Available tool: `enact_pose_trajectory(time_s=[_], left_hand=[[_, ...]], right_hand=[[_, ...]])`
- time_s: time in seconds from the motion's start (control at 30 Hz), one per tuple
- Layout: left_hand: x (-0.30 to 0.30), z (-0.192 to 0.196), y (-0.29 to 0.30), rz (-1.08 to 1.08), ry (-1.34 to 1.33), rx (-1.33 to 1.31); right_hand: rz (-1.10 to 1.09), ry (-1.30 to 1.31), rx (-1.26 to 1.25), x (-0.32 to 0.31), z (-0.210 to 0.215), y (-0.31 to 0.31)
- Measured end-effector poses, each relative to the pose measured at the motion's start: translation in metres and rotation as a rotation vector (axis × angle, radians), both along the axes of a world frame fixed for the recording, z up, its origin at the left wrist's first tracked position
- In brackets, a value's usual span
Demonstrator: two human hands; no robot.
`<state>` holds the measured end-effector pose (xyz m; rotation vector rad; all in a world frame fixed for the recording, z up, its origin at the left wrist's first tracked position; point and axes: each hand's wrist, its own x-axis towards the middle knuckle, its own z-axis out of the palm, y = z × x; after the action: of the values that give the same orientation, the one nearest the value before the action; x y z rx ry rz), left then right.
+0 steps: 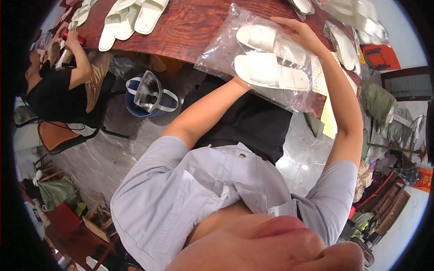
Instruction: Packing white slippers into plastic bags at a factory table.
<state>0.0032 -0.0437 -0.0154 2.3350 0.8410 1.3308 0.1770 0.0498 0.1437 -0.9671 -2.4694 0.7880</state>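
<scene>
A pair of white open-toe slippers (294, 78) lies side by side in a clear plastic bag (218, 53) at the near edge of the table. My left hand (243, 82) reaches to the bag from below. Its fingers are hidden under the nearer slipper, so their grip does not show. Over the far right part of the bag is my right hand (302, 35), with fingers stretched out to the left and nothing visibly held. Whether it presses on the plastic I cannot tell.
More white slippers (129, 20) rest on the reddish wooden table (190, 22) at the far left. Bagged slippers (342, 49) lie at the right. A co-worker (63, 92) sits at the left. A blue bucket (138, 109) holding a bag stands on the floor.
</scene>
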Motion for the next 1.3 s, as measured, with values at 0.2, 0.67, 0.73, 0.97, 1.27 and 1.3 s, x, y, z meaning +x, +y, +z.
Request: enact_pose_trajectory(time_s=[0.2, 0.67, 0.73, 0.97, 1.27, 1.3], left_hand=[[0.007, 0.021, 0.007, 0.132, -0.081, 0.224], [0.003, 0.036, -0.008, 0.065, 0.138, -0.136], [0.003, 0.034, -0.005, 0.104, 0.219, -0.081], [0.0, 0.07, -0.015, 0.168, 0.408, -0.151], [-0.022, 0.071, -0.054, 0.011, 0.713, -0.163], [-0.033, 0.085, -0.072, -0.141, 0.702, -0.099]], right_hand=[[-0.447, 0.154, 0.067, 0.041, -0.007, -0.029], [-0.253, 0.501, -0.391, 0.044, -0.051, -0.123], [-0.08, 0.111, 0.107, 0.03, -0.063, -0.098], [0.158, 0.065, 0.333, -0.001, -0.091, -0.039], [-0.084, -0.005, 0.366, 0.017, -0.114, -0.043], [-0.059, -0.054, 0.499, 0.016, -0.115, -0.042]])
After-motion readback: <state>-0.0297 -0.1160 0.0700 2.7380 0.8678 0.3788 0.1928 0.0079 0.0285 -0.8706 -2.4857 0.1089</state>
